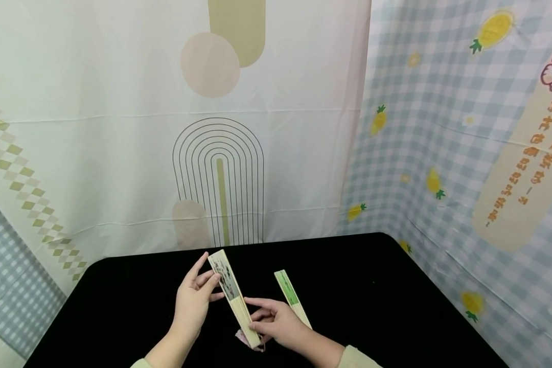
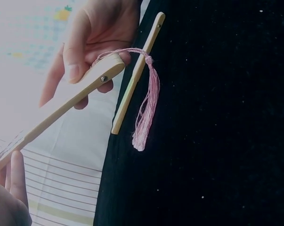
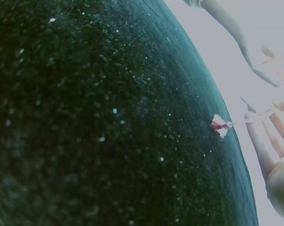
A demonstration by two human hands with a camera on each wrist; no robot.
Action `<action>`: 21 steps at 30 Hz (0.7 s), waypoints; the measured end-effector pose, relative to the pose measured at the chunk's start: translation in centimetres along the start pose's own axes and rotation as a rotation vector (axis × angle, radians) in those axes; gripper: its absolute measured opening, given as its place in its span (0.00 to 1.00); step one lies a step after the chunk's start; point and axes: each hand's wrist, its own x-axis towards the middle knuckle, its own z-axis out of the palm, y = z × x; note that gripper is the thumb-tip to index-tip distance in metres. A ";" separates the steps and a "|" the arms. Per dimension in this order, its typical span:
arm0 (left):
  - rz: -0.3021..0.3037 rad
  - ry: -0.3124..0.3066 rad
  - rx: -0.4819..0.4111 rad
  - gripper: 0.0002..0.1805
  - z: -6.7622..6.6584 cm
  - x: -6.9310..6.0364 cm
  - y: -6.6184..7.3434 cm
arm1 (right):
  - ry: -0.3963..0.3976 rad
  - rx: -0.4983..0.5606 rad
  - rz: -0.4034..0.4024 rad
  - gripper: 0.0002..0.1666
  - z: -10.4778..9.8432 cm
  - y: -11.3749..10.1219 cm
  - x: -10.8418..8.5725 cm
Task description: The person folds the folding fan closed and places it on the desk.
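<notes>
A folded hand fan [image 1: 233, 296] with pale wooden ribs and a grey floral print is held at a slant above the black table. Near its upper, printed end, my left hand [image 1: 191, 299] grips it between thumb and fingers. My right hand [image 1: 282, 323] pinches the lower, riveted end. From that end a pink tassel [image 2: 148, 106] hangs on a cord, plain in the left wrist view. The right wrist view catches only the tassel [image 3: 221, 125] and parts of the washed-out hands at its right edge.
A second folded fan [image 1: 289, 290], with a green print, lies on the black table [image 1: 386, 306] just beyond my right hand. Behind the table hangs a white patterned curtain [image 1: 303, 168]; a blue checked one [image 1: 395, 153] with pineapples closes the right side.
</notes>
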 end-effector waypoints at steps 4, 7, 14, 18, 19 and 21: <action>0.002 0.002 0.003 0.35 0.0 0.0 0.0 | -0.021 0.025 0.002 0.33 -0.1 0.0 -0.1; 0.002 0.001 -0.003 0.35 0.0 0.0 -0.1 | -0.028 0.030 0.009 0.33 -0.1 0.0 -0.2; 0.006 -0.003 -0.012 0.35 0.2 0.2 -0.3 | -0.035 0.028 0.005 0.32 -0.1 0.0 -0.2; 0.005 -0.006 -0.013 0.35 0.2 0.2 -0.4 | -0.050 0.022 -0.016 0.33 -0.2 0.3 -0.1; 0.005 -0.006 -0.014 0.35 0.3 0.2 -0.5 | -0.051 0.019 -0.016 0.33 -0.3 0.4 -0.1; 0.005 -0.006 -0.017 0.35 0.3 0.2 -0.5 | -0.053 0.017 -0.015 0.33 -0.3 0.4 -0.1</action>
